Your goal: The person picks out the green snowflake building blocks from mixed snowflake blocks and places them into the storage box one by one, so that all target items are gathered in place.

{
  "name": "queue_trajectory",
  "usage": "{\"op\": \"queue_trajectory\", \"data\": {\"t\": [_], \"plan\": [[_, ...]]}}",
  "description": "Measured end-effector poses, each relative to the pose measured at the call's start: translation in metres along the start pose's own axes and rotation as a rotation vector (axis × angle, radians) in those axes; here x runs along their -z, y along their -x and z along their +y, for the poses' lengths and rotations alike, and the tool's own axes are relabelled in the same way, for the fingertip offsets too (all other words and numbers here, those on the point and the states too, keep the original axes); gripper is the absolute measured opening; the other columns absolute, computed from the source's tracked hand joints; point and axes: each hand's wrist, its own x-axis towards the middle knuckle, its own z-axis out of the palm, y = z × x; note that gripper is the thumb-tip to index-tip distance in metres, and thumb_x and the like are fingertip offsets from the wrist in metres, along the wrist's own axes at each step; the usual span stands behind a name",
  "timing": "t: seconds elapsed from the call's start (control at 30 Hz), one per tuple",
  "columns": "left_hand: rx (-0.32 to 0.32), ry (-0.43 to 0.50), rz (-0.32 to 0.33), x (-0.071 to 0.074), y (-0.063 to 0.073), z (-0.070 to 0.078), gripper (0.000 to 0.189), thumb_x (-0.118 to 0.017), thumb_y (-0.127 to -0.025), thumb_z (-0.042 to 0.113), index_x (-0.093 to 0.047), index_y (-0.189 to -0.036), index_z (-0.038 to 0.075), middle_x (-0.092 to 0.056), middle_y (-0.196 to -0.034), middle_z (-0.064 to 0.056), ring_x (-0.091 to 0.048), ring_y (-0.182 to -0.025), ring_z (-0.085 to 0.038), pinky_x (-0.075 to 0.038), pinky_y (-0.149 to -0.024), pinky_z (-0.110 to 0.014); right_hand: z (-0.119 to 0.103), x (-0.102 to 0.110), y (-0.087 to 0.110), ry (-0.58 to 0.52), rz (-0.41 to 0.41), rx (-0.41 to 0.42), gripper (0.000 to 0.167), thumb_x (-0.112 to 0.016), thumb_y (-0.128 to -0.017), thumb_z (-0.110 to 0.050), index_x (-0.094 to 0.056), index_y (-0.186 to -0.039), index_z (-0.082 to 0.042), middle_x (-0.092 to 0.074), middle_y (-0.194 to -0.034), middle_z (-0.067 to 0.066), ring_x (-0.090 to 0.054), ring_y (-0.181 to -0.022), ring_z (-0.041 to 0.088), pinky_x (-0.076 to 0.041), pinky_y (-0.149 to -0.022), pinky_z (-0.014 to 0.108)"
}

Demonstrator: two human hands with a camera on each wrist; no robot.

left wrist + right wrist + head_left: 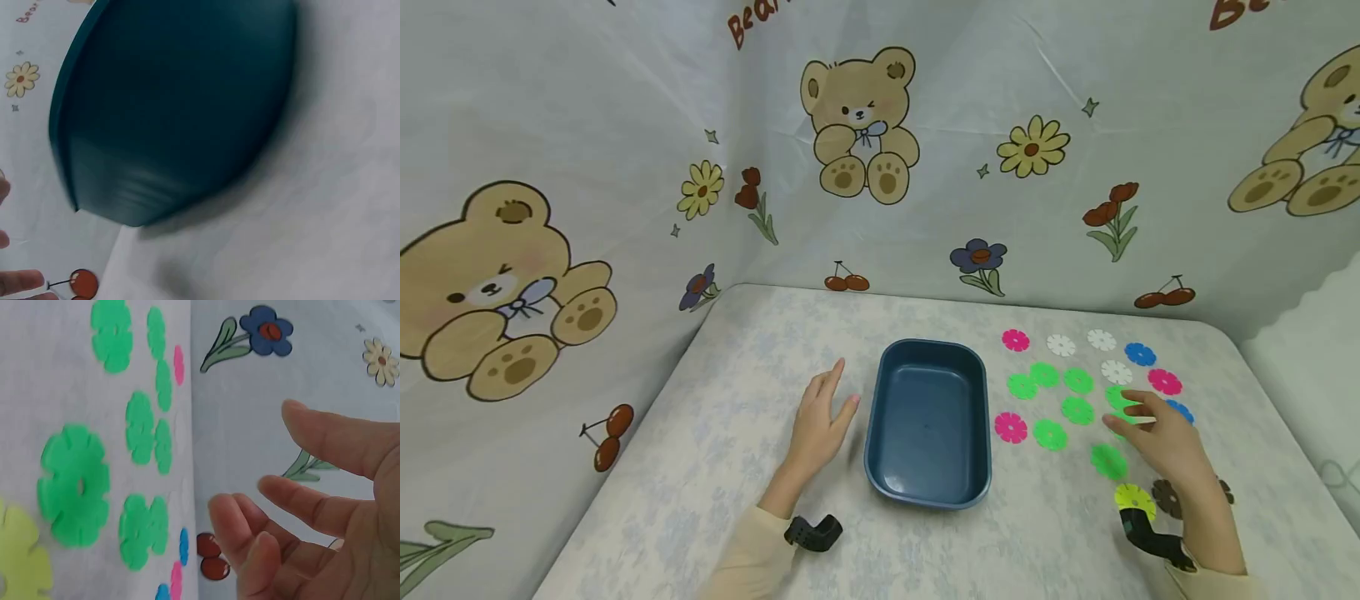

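Observation:
A dark blue rectangular tray (928,497) stands on the table, and nothing lies inside it. Just left of its rim is my left hand (820,421), its fingers loosely extended and holding nothing. Over the right part of the table hovers my right hand (1168,437), fingers slightly bent with a gap between thumb and fingertips. Under and beside it lie flat, notched flower-shaped plastic discs: green discs (1050,434) mostly, plus a yellow disc (1135,500) near the wrist. In the right wrist view the right hand (325,506) is empty, with a green disc (75,485) off to its side.
Further discs lie at the back right: pink discs (1164,382), white discs (1061,345) and blue discs (1140,354). A brown disc (1167,498) is partly behind the right forearm. A printed curtain (955,100) with bears rises behind the table's far edge.

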Motion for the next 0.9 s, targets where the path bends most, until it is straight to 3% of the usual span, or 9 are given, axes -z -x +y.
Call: {"op": "queue_trajectory", "data": {"t": [0.1, 0.27, 0.37, 0.5, 0.67, 0.9], "plan": [[0.073, 0.235, 0.008, -0.009, 0.004, 0.0, 0.055, -0.055, -0.1, 0.025, -0.039, -0.15, 0.01, -0.05, -0.136, -0.022, -0.052, -0.121, -0.038, -0.045, -0.097, -0.054, 0.014, 0.006, -0.002, -0.023, -0.111, -0.083, 0.073, -0.058, -0.095, -0.046, -0.038, -0.139, 0.01, -0.047, -0.129, 0.038, -0.048, -0.112, 0.052, -0.051, -0.078, 0.054], [0.255, 0.692, -0.028, -0.027, 0.007, 0.0, 0.052, -0.05, -0.1, 0.014, -0.038, -0.149, 0.003, -0.045, -0.139, -0.028, -0.051, -0.124, -0.042, -0.049, -0.097, -0.044, 0.034, 0.004, -0.003, -0.062, -0.225, -0.168, 0.078, -0.064, -0.091, -0.047, -0.039, -0.137, 0.011, -0.048, -0.127, 0.038, -0.049, -0.11, 0.05, -0.051, -0.077, 0.051], [0.335, 0.857, -0.061, -0.037, 0.009, 0.0, 0.056, -0.048, -0.099, 0.011, -0.031, -0.152, 0.001, -0.04, -0.145, -0.028, -0.044, -0.131, -0.041, -0.046, -0.098, -0.035, 0.043, 0.0, -0.003, -0.085, -0.249, -0.201, 0.078, -0.067, -0.089, -0.045, -0.041, -0.135, 0.012, -0.051, -0.124, 0.036, -0.052, -0.107, 0.047, -0.051, -0.077, 0.048], [0.374, 0.91, -0.086, -0.045, 0.012, -0.001, 0.06, -0.048, -0.097, 0.009, -0.028, -0.153, 0.002, -0.037, -0.151, -0.024, -0.037, -0.139, -0.038, -0.041, -0.102, -0.034, 0.049, -0.005, -0.004, -0.098, -0.252, -0.223, 0.08, -0.073, -0.084, -0.045, -0.043, -0.132, 0.012, -0.055, -0.12, 0.034, -0.054, -0.105, 0.043, -0.05, -0.079, 0.047], [0.349, 0.891, -0.114, -0.048, 0.015, -0.001, 0.063, -0.05, -0.095, 0.01, -0.027, -0.154, 0.005, -0.034, -0.154, -0.022, -0.033, -0.141, -0.04, -0.036, -0.107, -0.041, 0.051, -0.009, -0.004, -0.095, -0.235, -0.2, 0.079, -0.076, -0.081, -0.044, -0.048, -0.128, 0.013, -0.057, -0.118, 0.033, -0.055, -0.104, 0.041, -0.05, -0.08, 0.047], [0.32, 0.854, -0.146, -0.054, 0.018, 0.001, 0.061, -0.049, -0.096, 0.007, -0.03, -0.154, 0.008, -0.036, -0.154, -0.019, -0.039, -0.135, -0.034, -0.039, -0.099, -0.024, 0.051, -0.015, -0.003, -0.069, -0.219, -0.177, 0.076, -0.079, -0.078, -0.045, -0.055, -0.123, 0.011, -0.059, -0.112, 0.028, -0.056, -0.099, 0.034, -0.051, -0.075, 0.039]]}}
